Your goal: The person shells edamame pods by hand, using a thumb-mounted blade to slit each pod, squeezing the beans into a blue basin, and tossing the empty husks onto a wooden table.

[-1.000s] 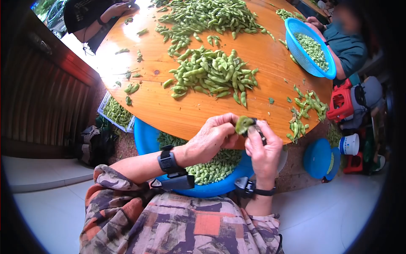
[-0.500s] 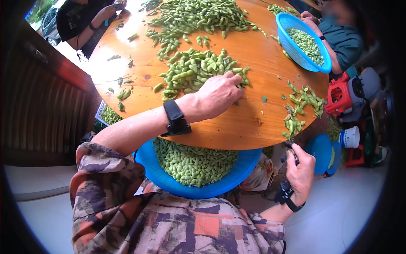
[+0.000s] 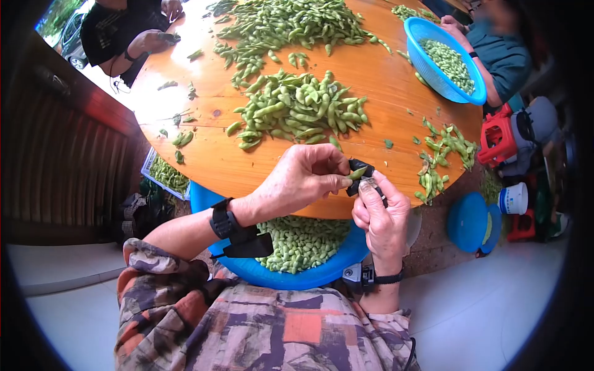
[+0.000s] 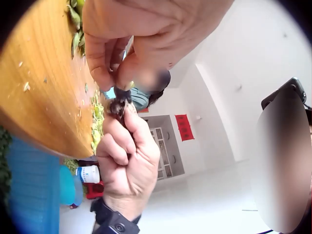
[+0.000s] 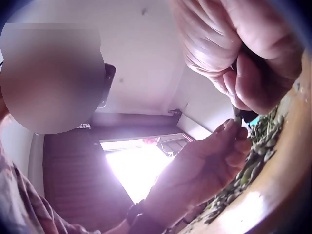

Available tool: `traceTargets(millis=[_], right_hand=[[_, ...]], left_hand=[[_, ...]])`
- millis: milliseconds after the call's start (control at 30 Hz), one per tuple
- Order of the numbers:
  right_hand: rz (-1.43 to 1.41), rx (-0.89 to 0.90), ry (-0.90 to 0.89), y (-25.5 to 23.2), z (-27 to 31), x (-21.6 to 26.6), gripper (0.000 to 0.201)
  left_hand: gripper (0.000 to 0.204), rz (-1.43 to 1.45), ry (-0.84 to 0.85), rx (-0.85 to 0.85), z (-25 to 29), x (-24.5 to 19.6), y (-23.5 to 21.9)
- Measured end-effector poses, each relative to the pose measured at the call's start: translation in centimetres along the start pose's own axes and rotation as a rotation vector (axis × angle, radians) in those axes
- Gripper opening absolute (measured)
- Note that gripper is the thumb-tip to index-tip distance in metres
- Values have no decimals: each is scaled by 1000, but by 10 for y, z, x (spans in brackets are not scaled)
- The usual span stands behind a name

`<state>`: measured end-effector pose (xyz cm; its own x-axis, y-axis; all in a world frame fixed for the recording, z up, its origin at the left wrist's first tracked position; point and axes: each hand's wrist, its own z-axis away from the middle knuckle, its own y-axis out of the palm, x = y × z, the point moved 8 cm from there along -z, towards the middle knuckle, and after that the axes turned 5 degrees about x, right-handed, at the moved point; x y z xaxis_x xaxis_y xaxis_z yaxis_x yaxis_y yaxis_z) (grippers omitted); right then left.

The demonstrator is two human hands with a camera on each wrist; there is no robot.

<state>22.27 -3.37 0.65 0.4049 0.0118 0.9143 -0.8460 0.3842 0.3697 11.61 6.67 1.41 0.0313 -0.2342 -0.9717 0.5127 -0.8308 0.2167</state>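
In the head view my left hand (image 3: 297,179) pinches a green bean pod (image 3: 357,174) between thumb and fingers over the table's near edge. Fingers of my right hand (image 3: 385,216) curl round a small black tool (image 3: 361,165), whose exact kind I cannot tell. The pod's tip lies against the tool. The left wrist view has the right hand (image 4: 129,156) below the left hand (image 4: 141,34), fingertips meeting at the tool. Beyond the hands lies a pile of bean pods (image 3: 303,111). Beneath them a blue basin (image 3: 278,283) holds shelled beans (image 3: 300,247), partly hidden by the left forearm.
A larger heap of pods (image 3: 297,25) covers the far part of the wooden table (image 3: 204,148). Empty-looking pods (image 3: 445,151) lie at its right edge. A blue basket (image 3: 427,65) of beans stands near another person (image 3: 498,55). A red stool (image 3: 497,139) is at right.
My left hand has come back from the pod pile with a pod. My right hand has moved up and left with the black tool to meet it. The opened pod seen earlier is gone.
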Motion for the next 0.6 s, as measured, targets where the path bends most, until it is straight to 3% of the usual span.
traceTargets(millis=[267, 367, 433, 533, 600], right_hand=[[189, 57, -67, 10, 6, 2, 26], [226, 78, -89, 6, 4, 4, 23], [-218, 262, 161, 7, 3, -11, 23], [-341, 313, 196, 7, 4, -17, 24], [-270, 287, 183, 10, 8, -14, 23]], left_hand=[[11, -109, -48, -95, 19, 9, -6], [10, 119, -188, -4, 23, 24, -3], [8, 627, -197, 180, 26, 37, 14], [7, 830, -131, 263, 26, 46, 26], [8, 827, -124, 263, 27, 45, 27]])
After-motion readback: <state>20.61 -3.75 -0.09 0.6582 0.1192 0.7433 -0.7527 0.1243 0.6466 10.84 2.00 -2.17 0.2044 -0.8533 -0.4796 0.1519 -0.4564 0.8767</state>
